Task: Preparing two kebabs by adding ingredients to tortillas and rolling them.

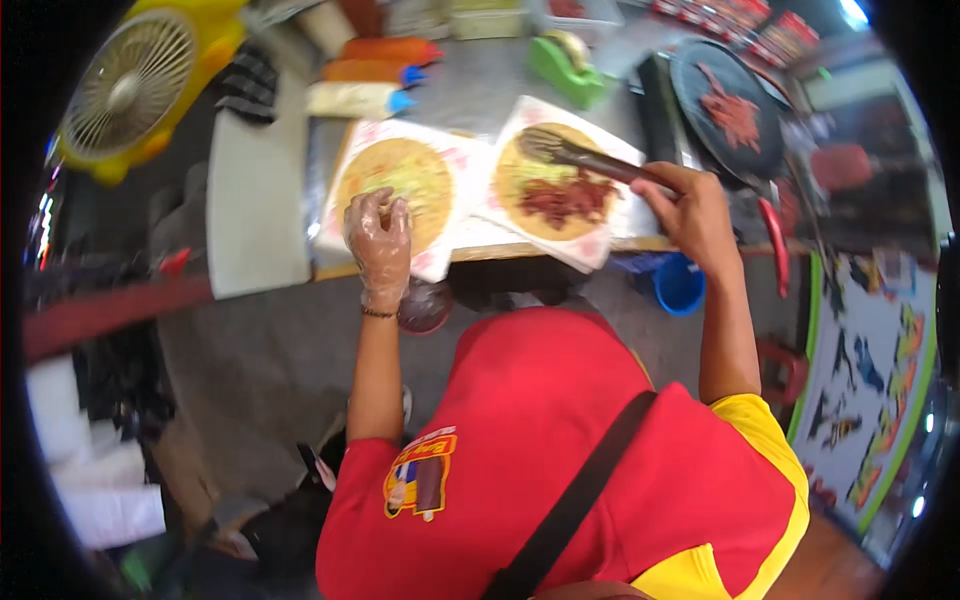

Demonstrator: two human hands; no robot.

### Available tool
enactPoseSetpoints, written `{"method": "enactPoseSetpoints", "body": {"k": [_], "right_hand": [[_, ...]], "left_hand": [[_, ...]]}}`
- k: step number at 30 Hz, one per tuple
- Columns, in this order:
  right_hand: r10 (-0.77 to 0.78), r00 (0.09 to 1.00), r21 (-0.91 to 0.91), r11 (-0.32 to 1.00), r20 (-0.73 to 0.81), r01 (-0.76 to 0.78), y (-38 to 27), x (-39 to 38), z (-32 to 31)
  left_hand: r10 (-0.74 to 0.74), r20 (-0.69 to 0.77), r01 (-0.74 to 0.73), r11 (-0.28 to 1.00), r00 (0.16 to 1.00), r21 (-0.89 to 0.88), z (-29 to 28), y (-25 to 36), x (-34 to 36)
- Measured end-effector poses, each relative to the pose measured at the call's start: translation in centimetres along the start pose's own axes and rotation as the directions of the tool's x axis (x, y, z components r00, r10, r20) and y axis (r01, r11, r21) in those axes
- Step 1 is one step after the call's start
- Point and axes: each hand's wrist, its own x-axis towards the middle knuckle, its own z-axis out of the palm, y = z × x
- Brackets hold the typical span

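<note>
The right hand (695, 215) grips the tongs (605, 163) at the handle end, apparently to keep the fingers clear of the meat (565, 202). The tongs' long axis runs from near right to far left; the tips point left and slightly far, above the far part of the right flatbread (504, 195). The meat covers that flatbread's near part. The left hand (380, 245), gloved presumably for direct food contact, curls its fingers over the shreds (412, 165) on the left flatbread (361, 172); whether it pinches any cannot be told. Paper (575, 252) underlies each flatbread, probably for cleanliness. The pan (695, 72) stands far right.
</note>
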Motion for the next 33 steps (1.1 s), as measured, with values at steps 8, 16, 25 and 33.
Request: {"method": "enactPoseSetpoints", "body": {"k": [8, 16, 25, 33], "right_hand": [[0.085, 0.993, -0.229, 0.968, -0.079, -0.101, 5.3, -7.0, -0.3], [0.294, 0.944, -0.168, 0.933, -0.152, -0.318, 6.9, -10.3, -0.3], [0.116, 0.99, -0.2, 0.971, -0.082, -0.131, 8.5, -11.7, -2.2], [-0.05, 0.998, -0.193, 0.98, 0.029, 0.055, 6.0, -9.2, -1.4]], "left_hand": [[0.556, 0.412, -0.519, 0.829, 0.722, -0.208, 13.0, 8.9, -0.8], [0.631, 0.562, -0.702, 0.702, 0.535, -0.119, 15.2, 10.4, -0.1], [0.548, 0.425, -0.546, 0.826, 0.721, -0.138, 12.6, 9.1, 1.0], [0.464, 0.368, -0.453, 0.883, 0.806, -0.122, 12.3, 6.6, 0.7]]}}
